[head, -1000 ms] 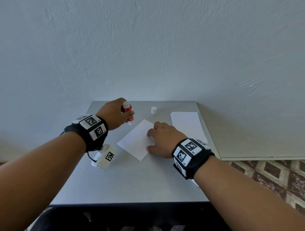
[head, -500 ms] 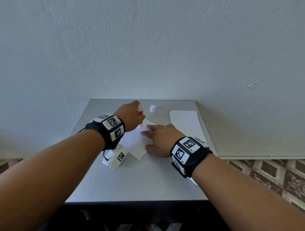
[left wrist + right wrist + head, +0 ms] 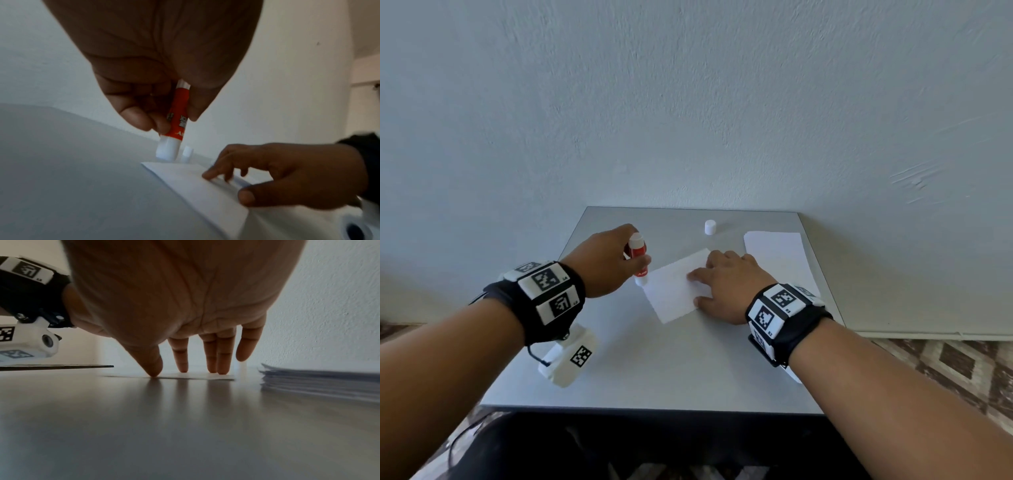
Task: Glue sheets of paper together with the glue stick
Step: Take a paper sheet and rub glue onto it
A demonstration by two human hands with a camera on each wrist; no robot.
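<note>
A white paper sheet (image 3: 673, 291) lies on the grey table (image 3: 654, 370). My left hand (image 3: 635, 269) grips the uncapped red glue stick (image 3: 637, 253) upright. In the left wrist view the glue stick (image 3: 177, 120) has its white tip at the sheet's (image 3: 201, 186) left corner. My right hand (image 3: 705, 286) rests on the sheet's right part, its straight fingers (image 3: 212, 360) pressing the sheet (image 3: 195, 377) flat. The stick's white cap (image 3: 710, 227) stands at the back of the table.
A stack of white paper (image 3: 777, 257) lies at the table's right edge, close beside my right hand; it also shows in the right wrist view as a stack (image 3: 320, 379). A wall rises directly behind the table. Patterned floor (image 3: 945, 363) shows to the right.
My left hand carried the glue stick over the sheet's far corner and then back to its left corner. The right hand stayed pressed on the sheet.
</note>
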